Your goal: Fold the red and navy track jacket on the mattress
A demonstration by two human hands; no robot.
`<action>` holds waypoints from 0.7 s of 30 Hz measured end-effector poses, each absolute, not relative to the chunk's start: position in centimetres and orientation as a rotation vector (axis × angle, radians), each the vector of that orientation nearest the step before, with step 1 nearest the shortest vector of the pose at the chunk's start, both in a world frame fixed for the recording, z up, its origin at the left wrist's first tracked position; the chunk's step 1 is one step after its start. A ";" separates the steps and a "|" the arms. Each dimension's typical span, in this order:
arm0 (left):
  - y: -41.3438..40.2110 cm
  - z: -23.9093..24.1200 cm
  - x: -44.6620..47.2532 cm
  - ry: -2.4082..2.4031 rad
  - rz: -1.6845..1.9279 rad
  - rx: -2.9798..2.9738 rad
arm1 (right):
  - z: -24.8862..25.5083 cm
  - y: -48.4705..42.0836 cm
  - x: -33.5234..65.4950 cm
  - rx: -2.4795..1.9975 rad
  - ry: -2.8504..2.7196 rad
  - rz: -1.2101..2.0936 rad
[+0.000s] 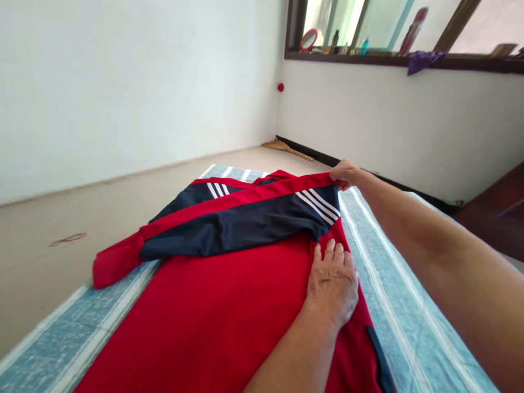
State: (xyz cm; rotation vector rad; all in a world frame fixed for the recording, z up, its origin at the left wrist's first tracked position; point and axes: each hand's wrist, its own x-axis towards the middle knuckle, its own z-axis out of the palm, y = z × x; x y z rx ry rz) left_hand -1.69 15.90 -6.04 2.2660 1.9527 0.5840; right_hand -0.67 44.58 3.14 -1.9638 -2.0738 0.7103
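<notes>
A red jacket (229,311) with navy sleeves and white stripes lies spread on a blue striped mat (393,295). One navy and red sleeve (229,226) is folded across the body, its red cuff (112,265) hanging over the mat's left edge. My left hand (332,281) lies flat and open on the red body near its right edge, just below the folded sleeve. My right hand (346,173) reaches in from the right and pinches the fabric at the sleeve's shoulder end, holding it slightly raised.
The mat lies on a beige floor (82,218) in a white-walled corner. A small broom (286,148) rests by the far wall. A window sill (368,54) above holds bottles, a round mirror and a purple cloth. Dark wooden furniture (499,213) stands at right.
</notes>
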 end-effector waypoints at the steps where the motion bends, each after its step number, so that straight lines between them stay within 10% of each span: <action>1: 15.9 -6.0 -1.7 1.950 0.583 2.269 | 3.7 44.6 -0.5 -1.959 -2.041 0.764; 21: 16.1 -6.4 -1.7 1.967 0.530 2.252 | -2.4 45.0 0.7 -1.654 -1.879 0.842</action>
